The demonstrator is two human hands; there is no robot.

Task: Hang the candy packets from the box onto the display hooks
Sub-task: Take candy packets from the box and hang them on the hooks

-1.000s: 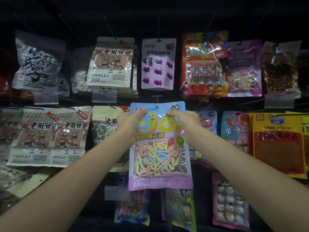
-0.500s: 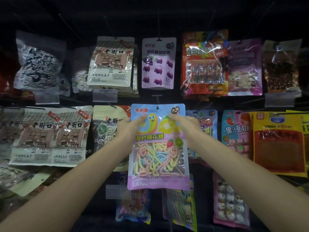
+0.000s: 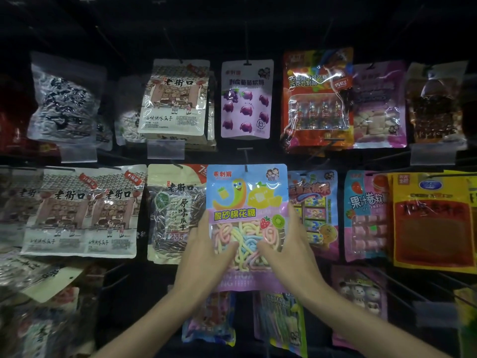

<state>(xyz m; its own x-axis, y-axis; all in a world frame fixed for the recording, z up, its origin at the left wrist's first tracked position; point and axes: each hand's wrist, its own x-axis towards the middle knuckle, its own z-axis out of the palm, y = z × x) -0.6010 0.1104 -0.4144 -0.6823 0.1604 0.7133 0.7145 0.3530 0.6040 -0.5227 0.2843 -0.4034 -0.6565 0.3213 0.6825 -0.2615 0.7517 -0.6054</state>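
Left hand [image 3: 204,257], right hand [image 3: 290,254] slid lower, gripping candy packet [image 3: 247,195].

- rainbow candy packet [image 3: 247,202] is showing "酸砂棉花糖", brand "乖刺猬" at its top left
- beige seed packet [image 3: 175,99] is showing "老街口" and "山核桃味瓜子"
- dark seed packet [image 3: 175,215] is showing "老街口", "原味瓜子"

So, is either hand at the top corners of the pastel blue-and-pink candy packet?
No, the left hand and right hand grip the pastel blue-and-pink candy packet lower down, thumbs in front.
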